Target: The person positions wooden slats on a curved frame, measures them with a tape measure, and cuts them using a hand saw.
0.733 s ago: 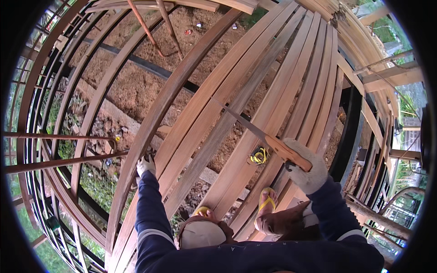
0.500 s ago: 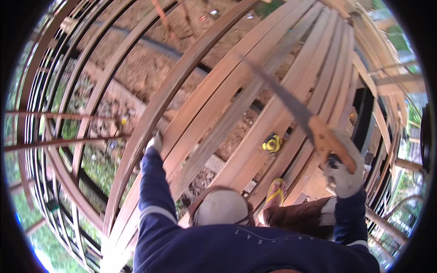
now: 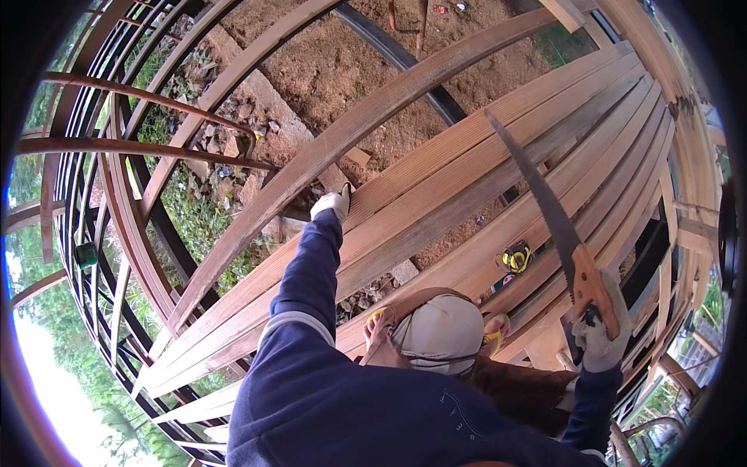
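My right hand [image 3: 603,335], in a pale glove, is closed around the orange wooden handle of a handsaw [image 3: 548,210]. The toothed blade points up and away to the left, above the planks and apparently clear of them. Farther off, my left hand [image 3: 333,205], also gloved, grips the far edge of a grooved wooden plank [image 3: 405,183]; part of its fingers is hidden by the edge. Several planks lie side by side, with gaps showing ground below. A yellow and black tape measure [image 3: 516,257] rests on them, left of the saw.
A separate long beam [image 3: 311,167] runs beyond the planks, over bare soil and rubble. Two rusty bars [image 3: 156,148] stick in from the left. Near my body are a rounded white pad [image 3: 445,331] over brown cloth and a foot in a yellow-strapped flip-flop [image 3: 496,335].
The view has swung, so the planks and both hands sit farther right. The saw, blurred before, now looks sharp and its blade stands steeper. Each hand keeps its hold.
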Motion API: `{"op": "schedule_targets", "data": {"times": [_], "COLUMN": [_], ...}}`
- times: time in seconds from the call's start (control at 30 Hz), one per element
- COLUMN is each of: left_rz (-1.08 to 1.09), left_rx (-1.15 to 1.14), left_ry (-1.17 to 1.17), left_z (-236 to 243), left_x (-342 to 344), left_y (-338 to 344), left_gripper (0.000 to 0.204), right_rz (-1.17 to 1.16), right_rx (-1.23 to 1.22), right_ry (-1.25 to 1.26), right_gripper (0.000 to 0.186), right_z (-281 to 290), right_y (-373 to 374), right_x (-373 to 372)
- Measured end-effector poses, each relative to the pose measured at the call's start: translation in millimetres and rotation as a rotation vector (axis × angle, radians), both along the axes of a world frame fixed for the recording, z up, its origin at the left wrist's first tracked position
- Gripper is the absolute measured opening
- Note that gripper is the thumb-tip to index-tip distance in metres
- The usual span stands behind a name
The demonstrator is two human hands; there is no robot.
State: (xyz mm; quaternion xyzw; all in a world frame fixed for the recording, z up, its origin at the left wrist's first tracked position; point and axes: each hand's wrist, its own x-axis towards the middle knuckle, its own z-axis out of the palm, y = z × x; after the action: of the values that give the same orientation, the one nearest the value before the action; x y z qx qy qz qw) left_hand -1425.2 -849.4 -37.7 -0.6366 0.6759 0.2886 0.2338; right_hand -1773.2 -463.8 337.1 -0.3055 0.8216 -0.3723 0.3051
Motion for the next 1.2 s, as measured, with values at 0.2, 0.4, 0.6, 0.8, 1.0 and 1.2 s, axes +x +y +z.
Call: {"op": "schedule_targets", "data": {"times": [0.2,0.4,0.6,0.8,1.0,1.2], "left_rz": [-0.153,-0.248,-0.070,-0.064,-0.007,-0.038], "left_rx": [0.216,0.122,-0.292,-0.356,-0.175,-0.089], "left_ry": [0.490,0.338,0.244,0.246,0.381,0.302], "left_z": [-56,-17,53,65,60,62], "left_x": [59,14,13,4,-31,-66], "left_y": [-34,-12,53,71,31,22], "left_gripper": [0.074,0.076,0.067,0.063,0.056,0.058], "right_rz": [0.243,0.418,0.523,0.442,0.481,0.558], "right_rx": [-0.103,-0.036,-0.013,-0.003,-0.099,-0.117], "right_ry": [0.229,0.213,0.220,0.030,0.081,0.215], "right_gripper": [0.073,0.069,0.065,0.054,0.047,0.048], "right_z": [-12,-5,-18,-30,-47,-51], "right_y": [-26,-47,-37,-52,-73,-76], "right_x": [7,24,40,72,106,114]}}
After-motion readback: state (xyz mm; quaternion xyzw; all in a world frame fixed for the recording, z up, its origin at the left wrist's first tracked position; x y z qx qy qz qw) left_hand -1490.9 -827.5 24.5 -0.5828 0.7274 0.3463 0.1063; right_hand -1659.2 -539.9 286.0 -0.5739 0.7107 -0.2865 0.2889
